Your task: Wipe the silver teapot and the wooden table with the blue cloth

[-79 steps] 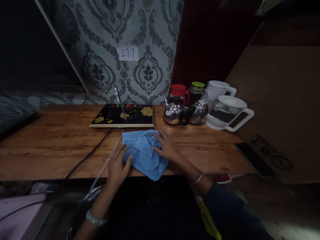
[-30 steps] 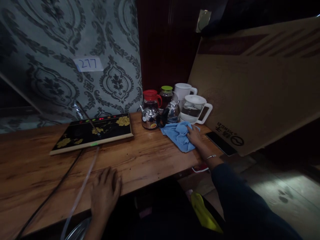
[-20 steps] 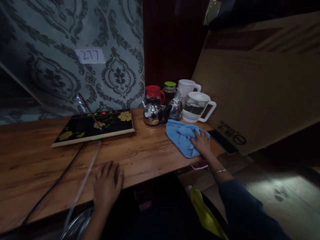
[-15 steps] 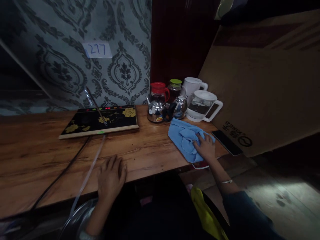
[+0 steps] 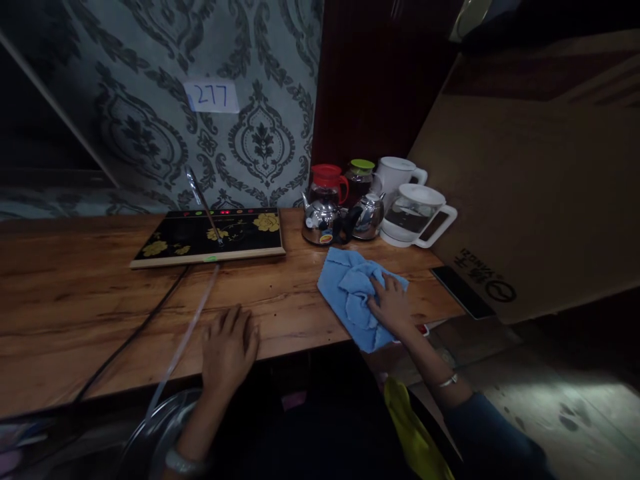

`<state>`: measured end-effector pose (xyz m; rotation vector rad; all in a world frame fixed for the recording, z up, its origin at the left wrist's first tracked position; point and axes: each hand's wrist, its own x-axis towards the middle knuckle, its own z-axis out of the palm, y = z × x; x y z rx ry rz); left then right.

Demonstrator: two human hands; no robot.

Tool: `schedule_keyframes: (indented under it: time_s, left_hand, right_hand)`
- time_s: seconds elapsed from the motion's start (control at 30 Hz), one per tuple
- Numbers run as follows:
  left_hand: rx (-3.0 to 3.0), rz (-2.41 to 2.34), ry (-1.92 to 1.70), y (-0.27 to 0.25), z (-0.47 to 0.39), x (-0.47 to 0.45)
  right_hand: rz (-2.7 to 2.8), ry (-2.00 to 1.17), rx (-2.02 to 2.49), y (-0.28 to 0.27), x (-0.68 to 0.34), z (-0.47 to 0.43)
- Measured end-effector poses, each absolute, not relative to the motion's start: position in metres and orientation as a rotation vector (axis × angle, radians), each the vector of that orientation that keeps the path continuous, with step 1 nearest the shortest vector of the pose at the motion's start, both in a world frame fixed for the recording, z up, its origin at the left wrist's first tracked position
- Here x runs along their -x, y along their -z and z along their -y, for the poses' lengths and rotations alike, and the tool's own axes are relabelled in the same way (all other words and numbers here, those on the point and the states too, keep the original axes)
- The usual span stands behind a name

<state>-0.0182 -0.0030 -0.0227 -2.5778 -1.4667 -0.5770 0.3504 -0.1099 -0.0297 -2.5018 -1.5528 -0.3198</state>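
Note:
My right hand (image 5: 393,305) presses down on a crumpled light-blue cloth (image 5: 353,300), its fingers curled into the folds. The cloth lies on the wooden table near the front edge, and one corner hangs over that edge. My left hand (image 5: 229,353) rests palm down on the table edge, fingers stretched out, with nothing in it. Behind the cloth stand a small steel teapot (image 5: 320,223) and a second steel pot (image 5: 369,217). To their right is a clear kettle (image 5: 413,213) with a white lid and handle.
A black electric tea stove (image 5: 240,233) with yellow flowers and a steel spout sits at the back left. Its cable and clear tube cross the table (image 5: 125,300). Red-lidded (image 5: 327,177) and green-lidded jugs stand behind the teapots. A dark flat slab (image 5: 463,291) lies by a cardboard box (image 5: 550,167).
My right hand has drawn the blue cloth toward the left and the front edge, away from the kettle. My left hand stays on the table edge. The view has shifted slightly.

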Motion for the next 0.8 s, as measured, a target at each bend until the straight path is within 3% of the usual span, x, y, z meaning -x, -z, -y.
schedule_keyframes:
  time_s: [0.4, 0.8]
  left_hand:
    - [2.576, 1.453, 0.613, 0.023, 0.002, 0.02]
    - [2.551, 1.425, 0.592, 0.025, 0.0, 0.02]
  right_hand:
    - [1.715, -0.157, 2.426, -0.008, -0.299, -0.005]
    - [2.257, -0.314, 1.721, -0.006, -0.262, 0.01]
